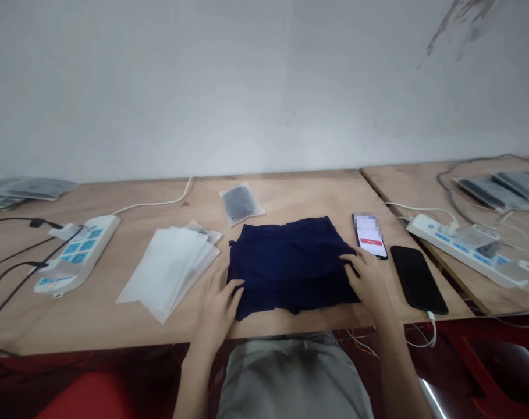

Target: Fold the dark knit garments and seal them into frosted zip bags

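Observation:
A dark navy cloth garment [293, 265] lies spread on the wooden table in front of me, its lower edge wavy. My left hand [218, 305] rests at its lower left edge, thumb and forefinger apart and touching the fabric. At the right edge, my right hand [369, 276] lies with its fingers stretched over the cloth and slightly spread. Left of the garment is a fanned stack of frosted plastic bags [168, 267]. Behind it sits a clear bag with something dark folded inside [240, 203].
To the right are a phone with a lit screen [369, 235] and a dark phone on a cable [418, 279]. Power strips with cords stand at left [78, 253] and right [469, 250]. Packed dark items [495, 191] lie far right, more bagged items [28, 189] far left.

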{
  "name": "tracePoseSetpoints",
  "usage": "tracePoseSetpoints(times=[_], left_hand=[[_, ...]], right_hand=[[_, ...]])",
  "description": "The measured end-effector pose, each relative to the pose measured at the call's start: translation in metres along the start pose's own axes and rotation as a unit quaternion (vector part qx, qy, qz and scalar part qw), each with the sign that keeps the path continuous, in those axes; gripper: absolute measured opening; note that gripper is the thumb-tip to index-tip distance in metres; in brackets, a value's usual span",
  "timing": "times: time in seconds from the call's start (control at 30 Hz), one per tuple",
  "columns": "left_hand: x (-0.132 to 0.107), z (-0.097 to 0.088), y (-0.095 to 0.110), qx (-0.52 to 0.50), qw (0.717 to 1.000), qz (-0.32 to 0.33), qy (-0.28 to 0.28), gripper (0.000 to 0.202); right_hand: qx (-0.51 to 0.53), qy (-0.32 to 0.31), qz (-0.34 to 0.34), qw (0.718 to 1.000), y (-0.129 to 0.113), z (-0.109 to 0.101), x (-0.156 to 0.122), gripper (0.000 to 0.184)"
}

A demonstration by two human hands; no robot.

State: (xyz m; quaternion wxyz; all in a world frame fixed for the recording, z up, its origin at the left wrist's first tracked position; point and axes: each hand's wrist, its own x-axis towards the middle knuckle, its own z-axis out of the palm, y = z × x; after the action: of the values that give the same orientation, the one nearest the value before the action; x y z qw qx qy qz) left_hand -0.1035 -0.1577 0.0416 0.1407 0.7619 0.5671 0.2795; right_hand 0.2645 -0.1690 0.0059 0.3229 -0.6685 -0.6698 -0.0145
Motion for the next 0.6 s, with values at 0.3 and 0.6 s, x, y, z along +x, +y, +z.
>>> tracePoseSetpoints(times=[0.3,0.6], left_hand=[[0.027,-0.050,0.042,-0.113,0.977,-0.049,0.176,0.020],[0.073,-0.115,0.101,-0.198,0.931,-0.024,0.306,0.020]], right_hand=[[0.079,0.144,0.003,0.986,-0.033,-0.064,0.024,0.020],[0.175,0.253,0.084,0.948,-0.084,-0.135,0.073,0.023]])
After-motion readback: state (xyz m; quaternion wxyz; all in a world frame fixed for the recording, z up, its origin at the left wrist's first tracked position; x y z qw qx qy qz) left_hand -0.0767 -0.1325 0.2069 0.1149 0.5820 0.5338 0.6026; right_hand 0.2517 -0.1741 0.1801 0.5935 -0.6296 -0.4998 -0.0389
